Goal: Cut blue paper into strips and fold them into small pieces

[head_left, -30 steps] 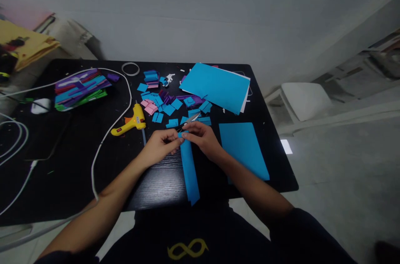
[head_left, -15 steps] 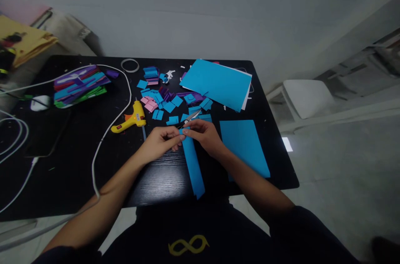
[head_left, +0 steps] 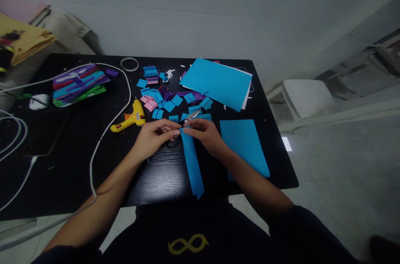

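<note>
A long blue paper strip (head_left: 193, 164) hangs toward me from my fingers, its cut lower end near the table's front edge. My left hand (head_left: 153, 135) pinches the strip's top left corner between thumb and fingers. On the other corner, my right hand (head_left: 204, 134) grips the same top edge. Just beyond the fingertips lie scissors (head_left: 193, 116), blades pointing away to the right and handles partly hidden by my left hand. Small folded blue paper pieces (head_left: 169, 106) are scattered past them, with pink pieces (head_left: 149, 103) among them.
A yellow glue gun (head_left: 133, 118) lies left of my hands, beside a white cable (head_left: 108, 128) that crosses my left forearm. Blue sheets (head_left: 215, 83) lie at the back right, another blue sheet (head_left: 245, 147) by my right forearm. A bundle of coloured paper strips (head_left: 79, 83) sits at left.
My left hand has shifted slightly left and up, and its fingers now lie straighter along the strip's top edge. My right hand stays nearly in place on the strip.
</note>
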Available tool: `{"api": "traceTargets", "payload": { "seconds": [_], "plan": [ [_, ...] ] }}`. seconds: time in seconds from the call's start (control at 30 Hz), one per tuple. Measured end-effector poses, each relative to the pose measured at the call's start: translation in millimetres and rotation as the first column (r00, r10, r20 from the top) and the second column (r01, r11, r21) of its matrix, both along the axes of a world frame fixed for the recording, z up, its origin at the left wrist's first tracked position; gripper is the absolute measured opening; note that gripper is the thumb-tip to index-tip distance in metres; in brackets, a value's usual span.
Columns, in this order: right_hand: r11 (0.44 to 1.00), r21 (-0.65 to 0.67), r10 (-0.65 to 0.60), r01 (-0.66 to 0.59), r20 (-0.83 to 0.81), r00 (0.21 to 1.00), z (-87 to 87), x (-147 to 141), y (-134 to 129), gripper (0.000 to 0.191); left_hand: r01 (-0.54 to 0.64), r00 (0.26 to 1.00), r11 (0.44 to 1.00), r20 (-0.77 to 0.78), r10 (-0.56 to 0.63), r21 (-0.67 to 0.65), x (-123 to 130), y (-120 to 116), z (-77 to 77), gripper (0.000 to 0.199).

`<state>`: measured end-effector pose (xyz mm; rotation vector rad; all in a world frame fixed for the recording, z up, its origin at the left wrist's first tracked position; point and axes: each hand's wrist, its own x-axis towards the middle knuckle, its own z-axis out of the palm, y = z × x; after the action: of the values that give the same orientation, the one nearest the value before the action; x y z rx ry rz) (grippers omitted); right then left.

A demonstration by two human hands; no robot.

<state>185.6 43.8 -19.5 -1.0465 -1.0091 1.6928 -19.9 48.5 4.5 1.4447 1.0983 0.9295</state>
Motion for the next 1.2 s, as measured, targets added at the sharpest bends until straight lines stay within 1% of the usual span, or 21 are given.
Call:
{"api": "traceTargets", "payload": {
  "seconds": [0.17, 0.23, 0.33, 0.43, 0.47, 0.5, 0.57, 0.67, 0.77, 0.87, 0.93, 1.07, 1.2],
  "plan": [
    [0.999, 0.025, 0.030, -0.030, -0.008, 1.000, 0.8, 0.1, -0.5, 0.023, 0.035, 0.999, 0.999, -0.007, -0.035, -0.014, 0.1, -0.2, -0.3, 0.027],
    [0.999, 0.020, 0.034, -0.034, -0.003, 0.999, 0.7, 0.1, -0.7, 0.023, 0.039, 0.999, 0.999, 0.013, -0.039, -0.006, -0.1, 0.2, -1.2, 0.029],
    [0.998, 0.000, 0.056, -0.056, -0.005, 0.998, -1.5, 0.4, -0.6, 0.024, -0.037, 0.996, 0.999, 0.085, 0.036, 0.016, -2.0, 1.3, -4.1, 0.037],
    [0.996, -0.035, 0.081, -0.083, -0.040, 0.996, -5.1, 1.0, -0.6, 0.024, -0.135, 0.990, 0.989, 0.057, 0.132, 0.059, -4.2, 2.7, -6.5, 0.048],
    [0.995, -0.046, 0.088, -0.090, -0.055, 0.995, -6.0, 1.2, -0.5, 0.024, -0.146, 0.989, 0.986, 0.033, 0.144, 0.078, -4.4, 3.1, -6.7, 0.047],
    [0.994, -0.057, 0.091, -0.095, -0.073, 0.993, -6.7, 1.3, -0.5, 0.024, -0.149, 0.989, 0.983, 0.018, 0.148, 0.102, -4.3, 3.3, -6.5, 0.041],
    [0.993, -0.076, 0.085, -0.094, -0.108, 0.991, -7.2, 1.3, -0.4, 0.024, -0.135, 0.991, 0.980, 0.010, 0.135, 0.148, -2.9, 3.0, -5.4, 0.021],
    [0.992, -0.105, 0.058, -0.075, -0.151, 0.987, -6.1, 1.0, 0.0, 0.026, -0.081, 0.997, 0.982, 0.007, 0.081, 0.171, -0.1, 1.1, -2.7, 0.027],
    [0.991, -0.114, 0.044, -0.063, -0.162, 0.986, -4.9, 0.9, 0.5, 0.026, -0.028, 0.999, 0.986, -0.018, 0.031, 0.163, 0.8, -1.0, -0.6, 0.024],
    [0.993, -0.099, 0.041, -0.057, -0.157, 0.987, -4.3, 1.3, 1.0, 0.025, 0.010, 0.998, 0.981, -0.070, 0.004, 0.196, -0.1, -1.3, 0.3, 0.020],
    [0.995, -0.092, 0.036, -0.049, -0.144, 0.989, -3.7, 1.7, 1.1, 0.024, 0.028, 0.996, 0.978, -0.089, -0.009, 0.209, -0.6, -0.8, 0.4, 0.018],
    [0.995, -0.091, 0.024, -0.035, -0.116, 0.993, -0.9, 1.9, 0.5, 0.024, 0.039, 0.997, 0.972, -0.077, -0.021, 0.232, -0.5, -0.1, 0.1, 0.017],
    [0.996, -0.078, 0.034, -0.042, -0.102, 0.994, 0.4, 1.7, -0.4, 0.025, 0.063, 0.996, 0.955, -0.080, -0.042, 0.289, -0.8, 0.2, -1.2, 0.018]
  ]
}}
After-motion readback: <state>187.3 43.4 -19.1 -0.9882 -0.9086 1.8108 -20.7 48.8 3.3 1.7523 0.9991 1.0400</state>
